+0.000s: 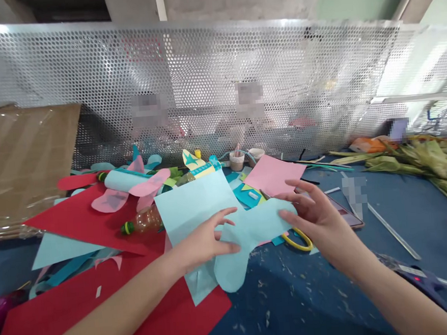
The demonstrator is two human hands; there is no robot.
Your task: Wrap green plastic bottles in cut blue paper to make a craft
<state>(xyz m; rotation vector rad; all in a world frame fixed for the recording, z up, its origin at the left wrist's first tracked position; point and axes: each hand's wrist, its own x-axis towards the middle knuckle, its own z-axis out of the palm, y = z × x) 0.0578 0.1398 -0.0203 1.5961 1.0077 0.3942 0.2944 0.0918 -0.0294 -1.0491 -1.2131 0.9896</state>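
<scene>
A light blue paper cutout (247, 232) with rounded lobes is in front of me, partly over a light blue paper sheet (195, 200). My right hand (320, 214) has its thumb on the cutout's right lobe and its fingers curled at the far edge, gripping it. At the cutout's left side is my left hand (209, 237), thumb and fingers apart; whether it touches the paper is hard to tell. Yellow-handled scissors (299, 241) lie below the right lobe, their blades hidden. Behind stands a pink paper sheet (275, 174).
Red paper (93, 217) covers the left, with a plastic bottle (146, 221) and a pink-winged paper craft (128, 182) on it. A glue gun (410, 272) lies right, near a glue stick (394, 232). Corn husks (425, 161) lie far right, before a perforated metal panel (202, 82).
</scene>
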